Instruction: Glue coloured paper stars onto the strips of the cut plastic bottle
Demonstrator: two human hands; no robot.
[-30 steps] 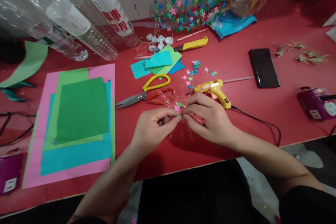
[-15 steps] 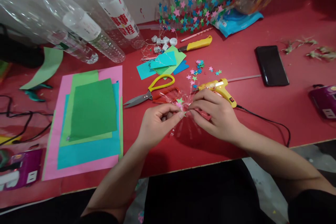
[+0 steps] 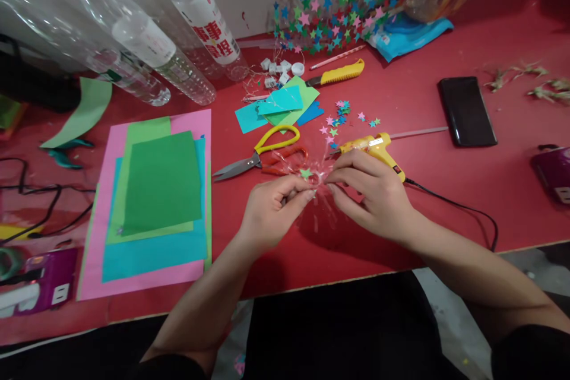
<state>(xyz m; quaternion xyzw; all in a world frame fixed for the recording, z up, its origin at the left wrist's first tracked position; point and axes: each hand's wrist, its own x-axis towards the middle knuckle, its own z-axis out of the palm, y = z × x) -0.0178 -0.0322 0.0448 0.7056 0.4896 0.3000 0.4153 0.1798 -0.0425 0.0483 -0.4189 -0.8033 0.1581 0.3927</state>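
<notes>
Above the red table, my left hand [image 3: 276, 208] pinches, between thumb and forefinger, a clear plastic piece cut into thin strips [image 3: 318, 175]. A small green paper star [image 3: 305, 173] shows on it beside the fingertips. My right hand [image 3: 371, 193] is closed in a pinch at the right side of the same plastic piece; its fingertips partly hide what they grip. Behind the right fingers lies a yellow hot glue gun [image 3: 374, 145] with a glue stick in its back. Scissors [image 3: 260, 157] with one yellow and one red handle lie beyond my left hand.
Colored paper sheets [image 3: 162, 184] are stacked at left. Plastic bottles [image 3: 155, 47] stand behind them. Farther back are a yellow cutter [image 3: 342, 73], loose paper stars [image 3: 342, 110] and a star-covered clear piece [image 3: 333, 24]. A phone [image 3: 467, 111] and the glue gun's cord [image 3: 458, 205] lie at right.
The view has shifted slightly, so the table's things sit a little farther right. Both hands keep their pinch on the plastic piece; a pink star near the green one no longer shows.
</notes>
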